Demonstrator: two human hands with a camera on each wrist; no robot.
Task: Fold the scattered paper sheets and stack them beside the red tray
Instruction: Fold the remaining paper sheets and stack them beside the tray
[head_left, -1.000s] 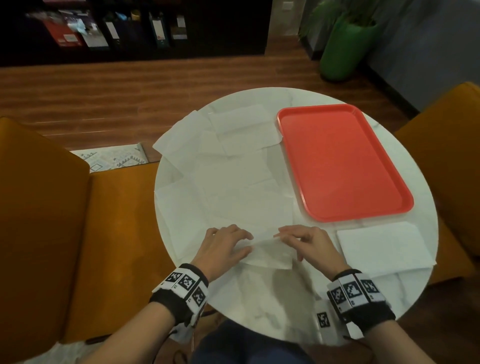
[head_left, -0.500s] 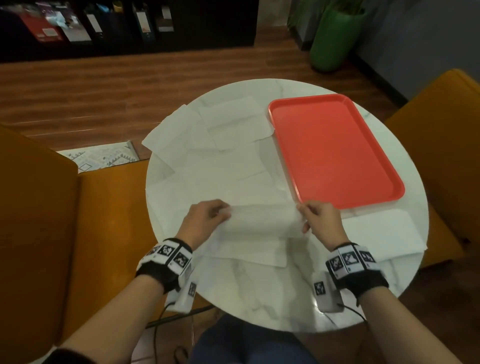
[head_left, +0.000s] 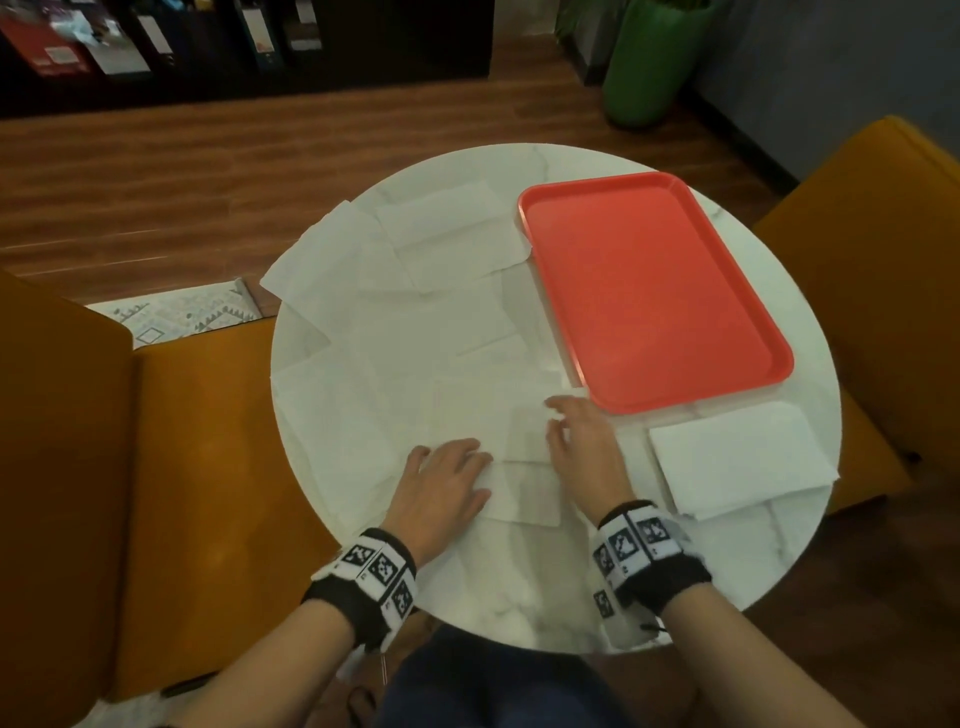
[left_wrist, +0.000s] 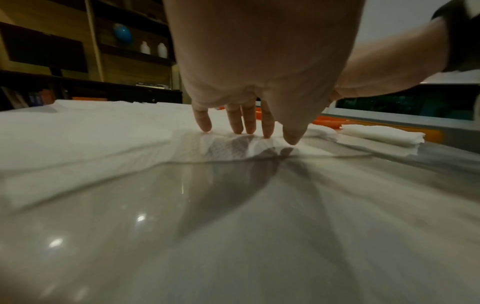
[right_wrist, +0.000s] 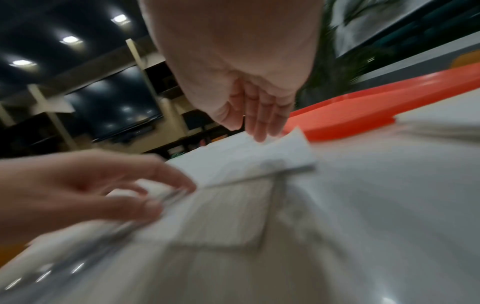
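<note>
A white paper sheet (head_left: 524, 467) lies partly folded at the front middle of the round marble table (head_left: 519, 587). My left hand (head_left: 447, 467) lies flat on its left part, with straight fingers (left_wrist: 246, 123) pressing it down. My right hand (head_left: 571, 436) pinches the sheet's right flap (right_wrist: 293, 148), which is lifted off the table. The empty red tray (head_left: 649, 291) lies at the back right. A stack of folded sheets (head_left: 737, 457) rests by the tray's near end, to the right of my right hand. Several unfolded sheets (head_left: 441, 332) overlap left of the tray.
Orange chairs (head_left: 182, 467) flank the table on the left and the right (head_left: 883, 249). A green pot (head_left: 644, 67) stands on the wood floor beyond the table. Dark shelves line the far wall. Bare marble shows at the table's front edge.
The sheet's near half was folded away from me, towards the tray. My left hand has since moved onto the sheet's middle and lies flat; my right hand has slid inward and lifts the right flap.
</note>
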